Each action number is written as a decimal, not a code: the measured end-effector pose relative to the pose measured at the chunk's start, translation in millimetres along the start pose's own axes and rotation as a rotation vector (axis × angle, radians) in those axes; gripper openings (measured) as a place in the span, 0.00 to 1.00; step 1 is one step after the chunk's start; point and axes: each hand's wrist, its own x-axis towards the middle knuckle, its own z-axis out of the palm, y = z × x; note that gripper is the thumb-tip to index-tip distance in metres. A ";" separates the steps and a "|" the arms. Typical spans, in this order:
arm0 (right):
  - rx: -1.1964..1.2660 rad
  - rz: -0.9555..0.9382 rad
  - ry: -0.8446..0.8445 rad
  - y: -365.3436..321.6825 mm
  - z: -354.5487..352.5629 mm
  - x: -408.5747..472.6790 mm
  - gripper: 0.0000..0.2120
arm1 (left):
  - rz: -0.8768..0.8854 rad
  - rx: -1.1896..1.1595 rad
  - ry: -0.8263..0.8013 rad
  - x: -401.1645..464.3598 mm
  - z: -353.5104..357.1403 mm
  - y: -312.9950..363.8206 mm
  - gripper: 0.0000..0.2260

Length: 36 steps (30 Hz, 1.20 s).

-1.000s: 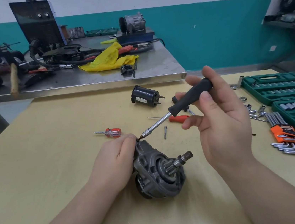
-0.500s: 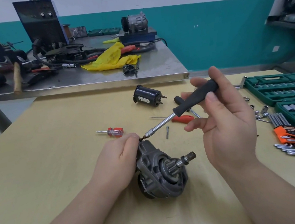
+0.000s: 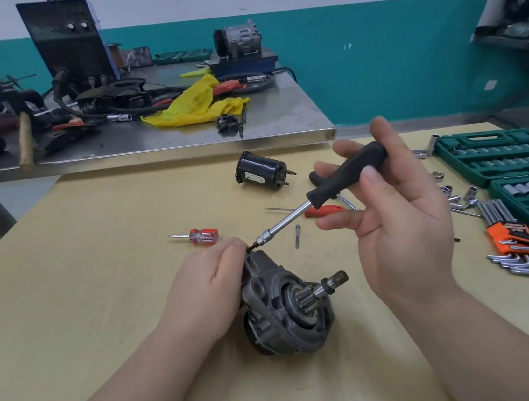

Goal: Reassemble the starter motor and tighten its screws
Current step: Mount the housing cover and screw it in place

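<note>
Grey cast metal, dull and a little grimy, makes up the starter motor housing [image 3: 287, 314], which lies on its side on the pale yellow wooden table [image 3: 100, 287] between the two forearms, its toothed pinion and stubby steel shaft pointing toward the right wrist.

There is only the head view. In it, the left hand [image 3: 206, 284] grips the housing's far flank, fingers curled round the casting and fingertips bunched at its upper ear. That hold probably serves two ends: it stops the rounded body rolling under the tool's twist, and it steadies the screw just beside the fingertips.

The right hand [image 3: 392, 218] holds the black-handled bit screwdriver with a chrome shaft [image 3: 319, 197]. Thumb and first fingers pinch the handle lightly while the lower fingers fan out below it, apart and relaxed. Such a loose hold suits spinning a screw down quickly, so I judge it is not yet at the final firm tightening. The driver slants down from those fingers to the tip, which meets the housing right at the left fingertips; the screw head itself is too small to make out.

Beyond the right fingers lie a loose silver bolt [image 3: 297, 235], just under the driver's shaft, and a black cylindrical motor can [image 3: 261, 171] farther off, so reassembly looks unfinished.
</note>
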 end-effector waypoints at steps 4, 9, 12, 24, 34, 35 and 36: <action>-0.036 -0.017 -0.017 -5.6 3.5 -1.3 0.21 | -0.004 0.008 0.006 0.3 0.2 0.6 0.15; -0.057 -0.011 0.097 -5.7 8.0 1.1 0.18 | 0.016 0.030 0.002 0.4 0.4 0.0 0.15; -0.075 -0.005 0.097 -3.1 6.5 0.4 0.18 | 0.005 0.029 0.000 0.6 0.5 -1.6 0.15; 0.110 0.029 -0.052 -13.4 9.6 -1.3 0.23 | 0.004 0.011 -0.004 0.6 0.6 -2.5 0.15; 0.103 0.000 -0.015 -13.8 9.0 1.3 0.16 | -0.028 -0.009 0.022 0.4 1.6 -0.1 0.20; 0.068 -0.021 0.001 -13.3 7.8 1.0 0.14 | -0.024 0.000 0.024 0.1 1.5 0.7 0.20; 0.024 -0.044 0.024 -12.8 6.6 0.8 0.13 | -0.017 0.014 0.023 -0.2 1.4 1.4 0.21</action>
